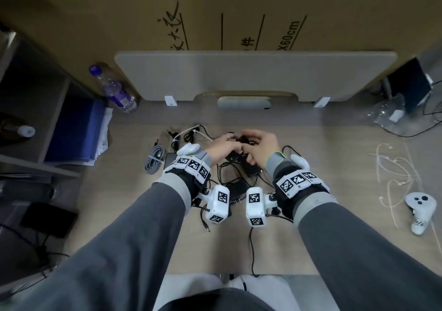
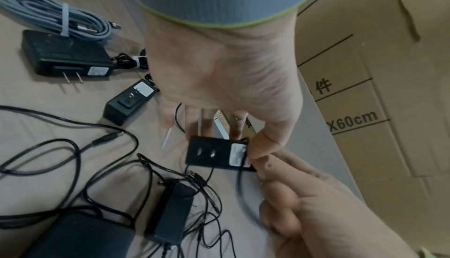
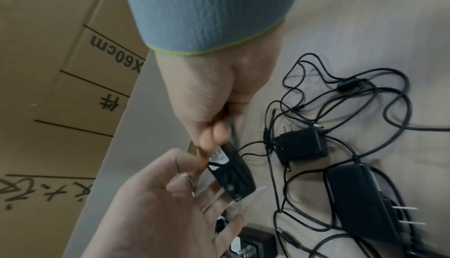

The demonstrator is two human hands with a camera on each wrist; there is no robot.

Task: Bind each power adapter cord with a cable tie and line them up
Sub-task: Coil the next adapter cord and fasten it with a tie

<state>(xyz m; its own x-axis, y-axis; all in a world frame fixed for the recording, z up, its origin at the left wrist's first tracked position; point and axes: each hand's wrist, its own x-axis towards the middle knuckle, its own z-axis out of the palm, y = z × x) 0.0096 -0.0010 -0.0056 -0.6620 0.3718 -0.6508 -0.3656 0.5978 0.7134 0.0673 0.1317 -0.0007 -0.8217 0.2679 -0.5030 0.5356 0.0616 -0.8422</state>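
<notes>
Nearest the body, unbound black adapters (image 1: 239, 187) lie among tangled cords on the desk (image 1: 334, 239). Above them, both hands meet over a small black adapter (image 2: 217, 153): the left hand (image 1: 221, 149) steadies it with thumb and fairly straight fingers, a white cable tie (image 2: 168, 138) poking out below them; the right hand (image 1: 262, 147) curls around its cord. To the left, a grey cable (image 1: 154, 160) and two adapters (image 2: 67, 56) already sit tied, side by side. Spare ties (image 1: 392, 164) lie loose at right. Several cords look left to bind. No container is visible.
</notes>
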